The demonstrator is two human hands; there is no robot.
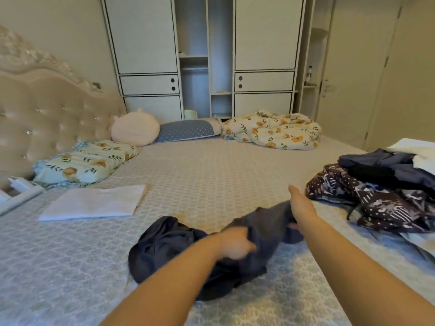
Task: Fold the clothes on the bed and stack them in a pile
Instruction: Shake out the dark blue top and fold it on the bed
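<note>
Both hands, left hand (235, 242) and right hand (300, 205), pinch dark garment (188, 252), unfolded; white folded piece (94, 202) lies left of grip, heap (381, 184) right unfolded.

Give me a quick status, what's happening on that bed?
Left hand gripping crumpled dark grey garment. Right hand holding its far end. Unfolded dark clothes heap waiting right. Nothing blocking.

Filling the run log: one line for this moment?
left hand grips dark garment | right hand holds its other edge | folded white cloth | unfolded heap
</note>
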